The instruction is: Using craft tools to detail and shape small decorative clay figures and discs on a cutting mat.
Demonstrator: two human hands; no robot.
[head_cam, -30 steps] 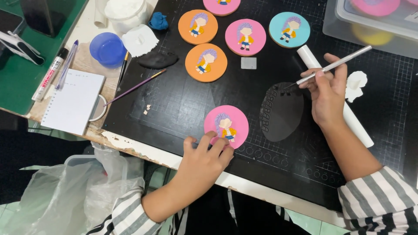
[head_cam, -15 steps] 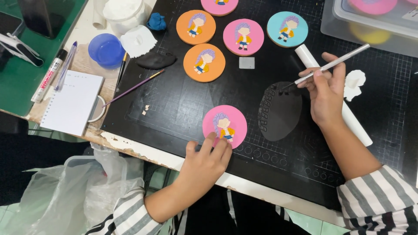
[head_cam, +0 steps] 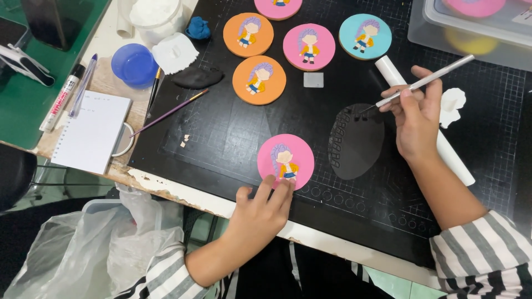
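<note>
On the black cutting mat (head_cam: 221, 133), near its front edge, the left hand (head_cam: 260, 213) lies mostly open, its fingertips (head_cam: 280, 191) pressing the lower rim of a pink disc (head_cam: 285, 160) that bears a small figure with purple hair. Right of that disc, the right hand (head_cam: 415, 119) is closed in a pen grip around a thin white tool (head_cam: 429, 80), whose dark tip touches the upper edge of a flat black oval sheet (head_cam: 357, 141) lying just beside the disc. A white roller (head_cam: 443, 141) lies under that hand.

Beyond the pink disc lie five more round discs with the same figure: two orange (head_cam: 259, 80), two pink (head_cam: 309, 47), one blue (head_cam: 366, 36). All look smooth and matte, like rolled clay. Left of them sit a black lump (head_cam: 197, 77), a white lump (head_cam: 174, 52), a small blue lump (head_cam: 198, 27), a blue dish (head_cam: 134, 63) and two brushes (head_cam: 169, 113). A spiral notepad (head_cam: 91, 130) lies on the bench left of the mat.
</note>
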